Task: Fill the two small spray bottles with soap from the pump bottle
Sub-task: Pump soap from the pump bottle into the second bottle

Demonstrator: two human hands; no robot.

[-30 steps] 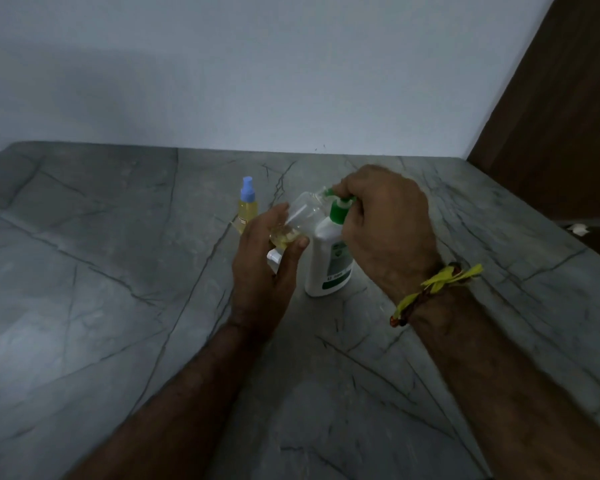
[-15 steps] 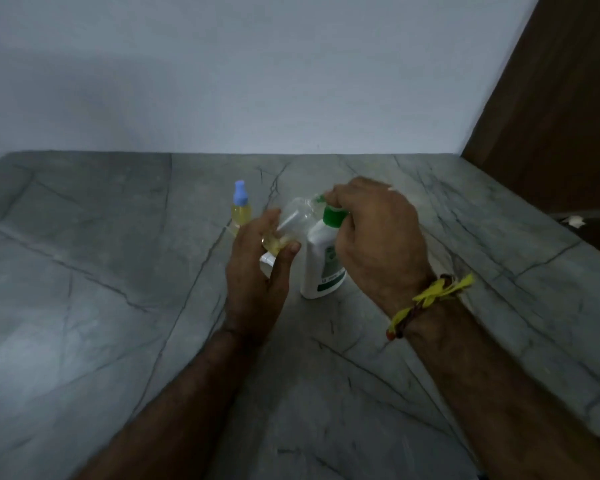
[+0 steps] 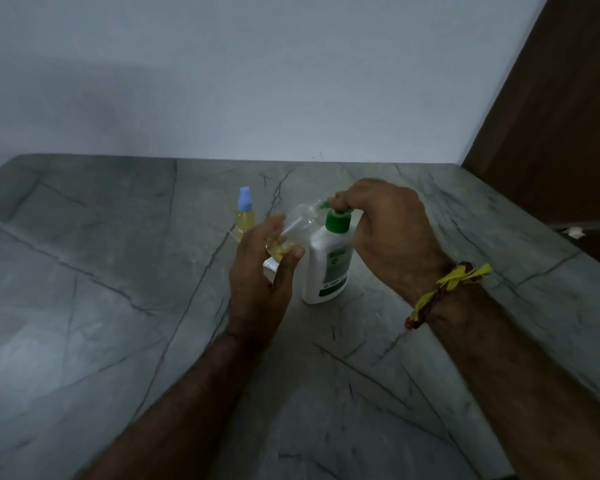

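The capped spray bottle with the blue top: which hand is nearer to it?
Left. The left hand holds a tilted clear bottle just right of the blue-topped bottle; the right hand is farther right, on the pump bottle.

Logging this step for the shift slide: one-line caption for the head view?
Left hand tilts a clear small spray bottle at the green pump nozzle of the white soap bottle, pressed by the right hand.

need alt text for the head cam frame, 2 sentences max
A person's right hand presses the green pump head of a white pump bottle while the left hand tilts a clear small spray bottle, holding a little yellow liquid, to the nozzle. A second, blue-capped spray bottle with yellow liquid stands behind on the grey stone counter.
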